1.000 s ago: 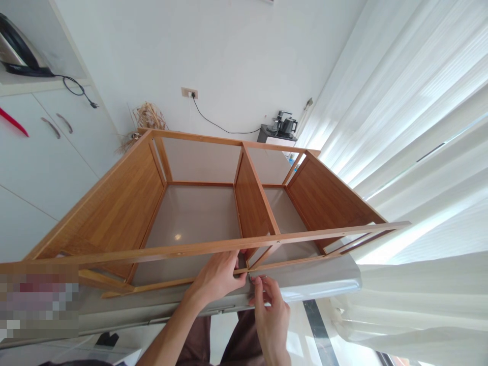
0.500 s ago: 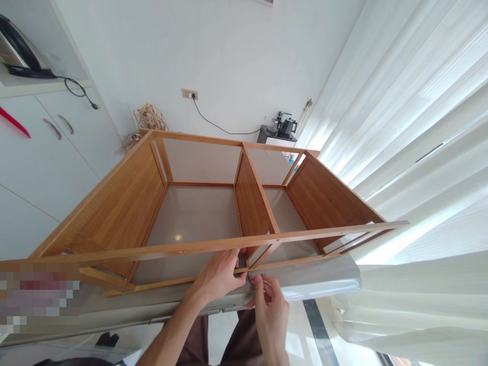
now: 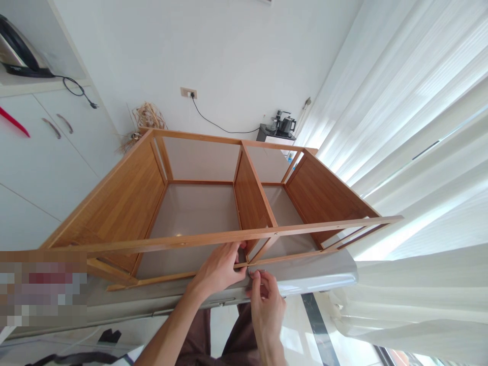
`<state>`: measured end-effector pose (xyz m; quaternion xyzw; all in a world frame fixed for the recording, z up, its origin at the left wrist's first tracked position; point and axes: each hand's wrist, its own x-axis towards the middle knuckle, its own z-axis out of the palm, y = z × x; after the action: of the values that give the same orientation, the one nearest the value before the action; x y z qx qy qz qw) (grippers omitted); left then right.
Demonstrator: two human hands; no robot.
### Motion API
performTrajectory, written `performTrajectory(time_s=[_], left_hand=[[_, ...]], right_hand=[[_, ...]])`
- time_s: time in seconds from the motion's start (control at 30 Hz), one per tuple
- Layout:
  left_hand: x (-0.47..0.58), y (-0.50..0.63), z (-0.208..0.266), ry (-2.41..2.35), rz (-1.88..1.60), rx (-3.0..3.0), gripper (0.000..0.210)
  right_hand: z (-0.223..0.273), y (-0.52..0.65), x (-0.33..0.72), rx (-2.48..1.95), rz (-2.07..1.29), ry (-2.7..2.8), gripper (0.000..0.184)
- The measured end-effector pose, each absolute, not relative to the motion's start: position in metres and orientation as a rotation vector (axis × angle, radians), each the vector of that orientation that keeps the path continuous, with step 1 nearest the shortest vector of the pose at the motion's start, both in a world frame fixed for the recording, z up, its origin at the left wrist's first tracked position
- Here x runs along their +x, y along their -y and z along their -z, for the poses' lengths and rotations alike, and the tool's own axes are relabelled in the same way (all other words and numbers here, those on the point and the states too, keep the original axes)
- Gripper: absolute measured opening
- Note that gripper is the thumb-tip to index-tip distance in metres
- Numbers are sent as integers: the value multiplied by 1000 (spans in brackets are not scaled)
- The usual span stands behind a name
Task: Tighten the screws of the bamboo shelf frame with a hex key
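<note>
A wooden frame [image 3: 213,236] with side panels and a middle divider [image 3: 253,190] lies on a grey surface [image 3: 190,208]. My left hand [image 3: 219,267] grips its near lower rail just left of the divider's foot, thumb in front and fingers behind. Beside it, my right hand [image 3: 267,302] pinches a thin, bent metal hex key [image 3: 250,273] between thumb and fingers. The key's short end meets the rail at the joint below the divider. My fingers hide part of the key, and whatever fastener sits there is too small to see.
White cabinets [image 3: 49,152] with an electric kettle [image 3: 21,51] above stand at the left. Sheer curtains [image 3: 412,152] hang along the right. Dried stalks [image 3: 148,117] and a small black stand [image 3: 267,133] with another kettle [image 3: 286,125] are beyond the frame. A person's blurred-out part shows at lower left.
The view has shifted slightly. My right hand has turned a little, and more of the hex key shows between its fingers and the rail. My left hand keeps its grip.
</note>
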<state>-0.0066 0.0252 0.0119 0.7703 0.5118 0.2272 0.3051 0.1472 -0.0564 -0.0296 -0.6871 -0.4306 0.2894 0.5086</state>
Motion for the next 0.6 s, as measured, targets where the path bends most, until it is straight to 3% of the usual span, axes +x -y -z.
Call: performTrajectory(time_s=[0.2, 0.6], left_hand=[[-6, -24, -14, -1358, -588, 2046, 41], [-8, -24, -13, -1333, -606, 2044, 42]], right_hand=[[22, 48, 152, -1637, -931, 893, 52], [18, 49, 153, -1670, -875, 962, 50]])
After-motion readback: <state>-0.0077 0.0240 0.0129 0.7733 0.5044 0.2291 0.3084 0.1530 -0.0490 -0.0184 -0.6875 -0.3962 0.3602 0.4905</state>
